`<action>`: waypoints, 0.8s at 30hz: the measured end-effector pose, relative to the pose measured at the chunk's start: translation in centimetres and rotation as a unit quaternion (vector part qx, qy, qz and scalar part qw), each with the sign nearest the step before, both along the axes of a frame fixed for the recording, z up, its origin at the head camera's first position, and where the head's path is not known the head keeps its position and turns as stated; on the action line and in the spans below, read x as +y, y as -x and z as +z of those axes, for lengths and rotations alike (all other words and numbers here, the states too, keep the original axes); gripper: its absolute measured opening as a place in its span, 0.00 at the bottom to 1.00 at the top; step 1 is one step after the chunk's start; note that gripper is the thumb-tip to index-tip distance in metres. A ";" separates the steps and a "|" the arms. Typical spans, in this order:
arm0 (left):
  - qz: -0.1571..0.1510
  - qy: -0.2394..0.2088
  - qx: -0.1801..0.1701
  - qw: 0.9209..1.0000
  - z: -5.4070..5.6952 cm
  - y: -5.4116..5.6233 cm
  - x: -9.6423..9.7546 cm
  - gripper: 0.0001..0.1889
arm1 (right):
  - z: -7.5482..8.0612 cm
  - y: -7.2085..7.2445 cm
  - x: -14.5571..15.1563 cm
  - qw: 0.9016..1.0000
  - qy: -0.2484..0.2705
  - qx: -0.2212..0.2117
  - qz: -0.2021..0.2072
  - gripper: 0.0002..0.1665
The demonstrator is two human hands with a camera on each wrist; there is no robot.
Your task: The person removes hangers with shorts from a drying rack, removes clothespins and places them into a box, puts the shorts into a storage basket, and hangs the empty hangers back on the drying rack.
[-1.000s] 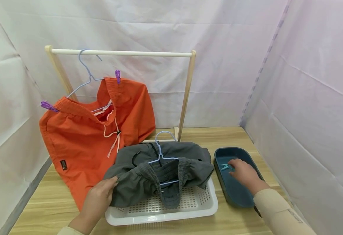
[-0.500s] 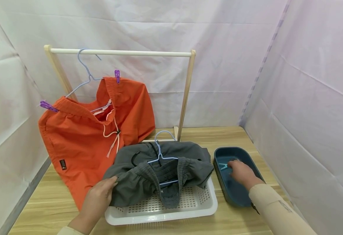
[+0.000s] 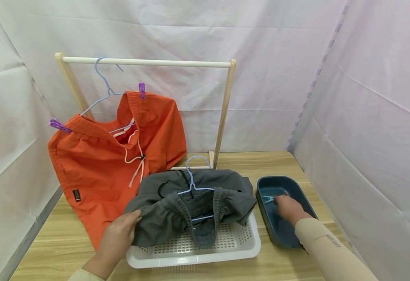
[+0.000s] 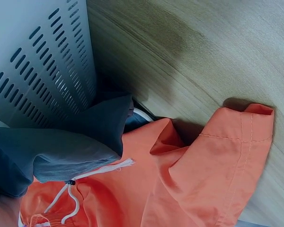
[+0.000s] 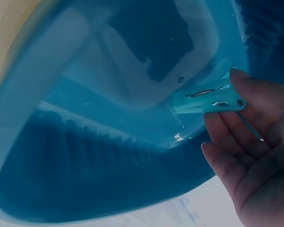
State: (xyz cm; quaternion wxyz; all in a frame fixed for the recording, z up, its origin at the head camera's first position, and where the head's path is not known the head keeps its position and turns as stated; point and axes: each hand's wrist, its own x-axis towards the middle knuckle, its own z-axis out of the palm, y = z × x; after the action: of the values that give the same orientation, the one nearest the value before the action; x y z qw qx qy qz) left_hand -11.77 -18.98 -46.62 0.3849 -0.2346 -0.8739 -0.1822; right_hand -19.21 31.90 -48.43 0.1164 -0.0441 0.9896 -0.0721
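My left hand (image 3: 118,232) grips the left side of a pair of grey pants (image 3: 162,226) lying over a white perforated basket (image 3: 194,260). A light blue hanger (image 3: 192,183) runs through the waistband, its hook standing up. Over the dark blue tray (image 3: 284,234) on the right, my right hand (image 3: 290,208) reaches in. Its thumb and fingers pinch one end of a teal clothespin (image 5: 208,97), which also shows in the head view beside the fingertips.
Orange pants (image 3: 103,171) hang from a wood-and-white rack (image 3: 148,61) on a blue hanger (image 3: 103,80), with purple clothespins (image 3: 142,91) on the waistband. They drape down to the wooden table (image 3: 50,242), left of the basket. White cloth walls surround the back and sides.
My right hand has dipped slightly lower into the tray and its fingers have drawn together at the clothespin. The left hand and the grey pants have stayed put.
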 end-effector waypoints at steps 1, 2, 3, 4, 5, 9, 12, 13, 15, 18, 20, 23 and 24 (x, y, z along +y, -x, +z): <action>0.000 0.000 0.000 1.000 0.0 0.0 0.0 0.34 | -0.1 0.0 0.0 1.000 -0.001 -0.002 -0.001 0.14; 0.000 0.000 0.000 1.000 0.0 0.0 0.0 0.34 | -0.2 0.1 0.0 1.000 -0.002 -0.003 -0.002 0.14; 0.000 0.000 -0.001 1.000 0.0 0.0 0.0 0.34 | -0.4 0.1 0.1 1.000 -0.004 -0.005 -0.003 0.14; -0.002 -0.001 -0.002 1.000 -0.1 0.0 0.0 0.33 | -0.5 0.2 0.1 1.000 -0.004 -0.006 -0.004 0.14; -0.002 -0.001 -0.003 1.000 -0.1 0.0 0.0 0.33 | -0.6 0.2 0.1 1.000 -0.004 -0.008 -0.006 0.14; 0.002 0.000 -0.005 1.000 -0.2 0.0 -0.1 0.33 | -0.7 0.2 0.0 1.000 0.000 -0.017 -0.017 0.11; 0.007 0.002 -0.005 1.000 -0.2 0.1 -0.1 0.35 | -0.8 0.3 -0.1 1.000 -0.004 -0.022 -0.019 0.09; 0.006 0.002 -0.004 1.000 -0.2 0.1 -0.1 0.35 | -0.8 0.3 -0.2 1.000 -0.006 -0.022 -0.018 0.09; 0.005 0.002 -0.004 1.000 -0.2 0.1 -0.1 0.35 | -0.9 0.3 -0.1 1.000 -0.012 -0.022 -0.018 0.09; 0.003 0.002 -0.005 1.000 -0.2 0.0 -0.1 0.34 | -1.0 0.3 -0.2 0.999 -0.019 -0.023 -0.017 0.09; 0.002 0.003 -0.007 1.000 -0.2 0.0 0.0 0.34 | -0.9 0.3 -0.2 0.999 -0.022 -0.024 -0.015 0.09; 0.003 0.003 -0.009 1.000 -0.1 -0.1 0.0 0.34 | -0.7 0.2 -0.3 0.999 -0.022 -0.027 -0.013 0.09; 0.004 0.003 -0.009 1.000 -0.1 -0.1 0.0 0.34 | -0.7 0.2 -0.4 0.999 -0.023 -0.028 -0.013 0.09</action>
State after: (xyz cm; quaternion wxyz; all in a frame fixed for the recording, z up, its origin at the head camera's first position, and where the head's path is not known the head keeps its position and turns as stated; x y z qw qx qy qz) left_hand -11.70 -18.97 -46.69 0.3764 -0.2310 -0.8789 -0.1800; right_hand -19.36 31.53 -49.14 0.1443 -0.0270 0.9878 -0.0525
